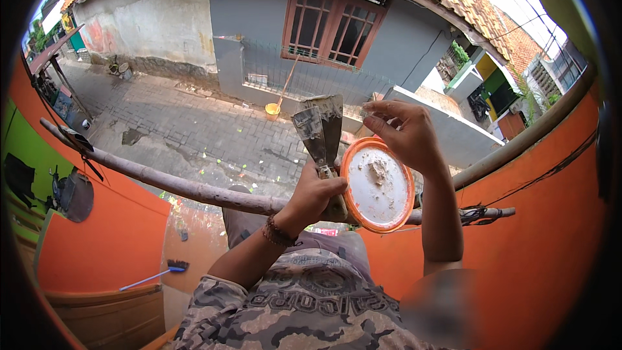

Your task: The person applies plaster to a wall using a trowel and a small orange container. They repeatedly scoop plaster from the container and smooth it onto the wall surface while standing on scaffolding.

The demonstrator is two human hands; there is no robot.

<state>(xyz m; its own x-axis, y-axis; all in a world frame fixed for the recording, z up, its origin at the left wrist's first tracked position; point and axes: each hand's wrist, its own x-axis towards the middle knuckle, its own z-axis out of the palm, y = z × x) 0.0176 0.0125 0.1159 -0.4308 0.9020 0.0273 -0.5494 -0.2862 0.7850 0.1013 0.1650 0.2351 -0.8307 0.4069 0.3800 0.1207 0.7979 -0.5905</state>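
My left hand (313, 196) is closed around the handles of two putty knives (322, 126). Their broad, whitish-smeared blades point up and away from me. Against that hand's thumb rests the rim of a round orange tub (346, 188), tilted so its inside shows. White paste (382, 188) coats the inside, with a rough lump near the middle. My right hand (405, 131) is raised just above the tub's far edge. Its fingers are loosely bent with the thumb apart, and I see nothing held in them. The left hand's fingers are partly hidden behind the handles.
A bamboo pole (194, 186) runs across below my hands, beside orange walls (518, 253). Far below lies a paved lane (194, 116). A yellow bucket (272, 111) with a long stick stands by the grey house. A blue broom (175, 266) lies at lower left.
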